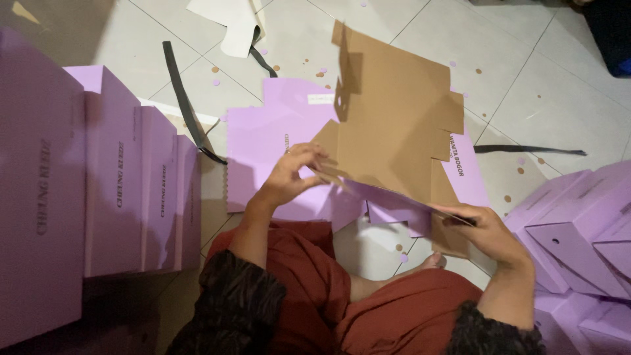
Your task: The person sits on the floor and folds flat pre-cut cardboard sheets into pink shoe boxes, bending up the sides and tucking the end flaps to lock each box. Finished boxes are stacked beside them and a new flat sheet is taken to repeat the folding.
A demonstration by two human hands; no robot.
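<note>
Folded lilac boxes [98, 177] stacked far left on floor [565, 85]. Our left hand [292, 174] pinches flap edge of flat box blank [388, 125], raised over lap; right hand [490, 230] grips opposite corner. Cardboard looks light, stiff, creasable, so we take it by edges.

The person wears a rust-red cloth garment [315, 296] draped in soft folds over the lap. Above it sit dark, black-patterned, crinkled sleeves [236, 302], ending just past the elbows. The left hand [292, 174], right hand [490, 230] and forearms are bare, without rings or watch.
</note>
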